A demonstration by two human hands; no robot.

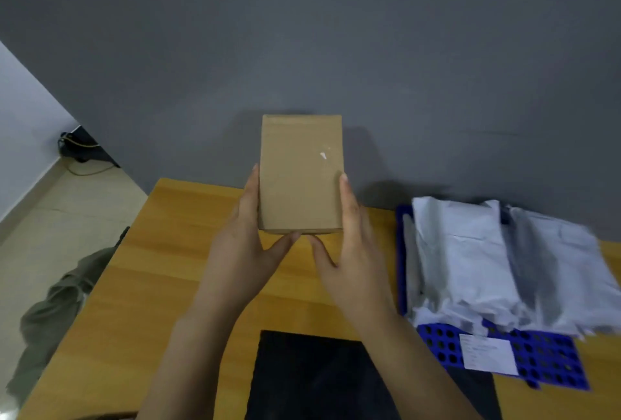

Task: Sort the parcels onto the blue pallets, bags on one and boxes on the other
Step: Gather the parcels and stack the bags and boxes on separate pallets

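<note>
Cardboard box (300,174) is being clamped above the tabletop (168,251) between straight fingers (250,191) of left hand (245,238) and right hand (349,244), best kept level and away from the right-side blue pallet (544,362) of bags (470,251).

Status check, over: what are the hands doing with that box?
Left hand and right hand flat on cardboard box sides, box lifted. Blue pallet at right holds bags. No second pallet in view.

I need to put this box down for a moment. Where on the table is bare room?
Bare wood shows at the left of the table, between its edge and the black parcel, and around the held box. The right is crowded: grey bags pile on the blue pallet.
</note>
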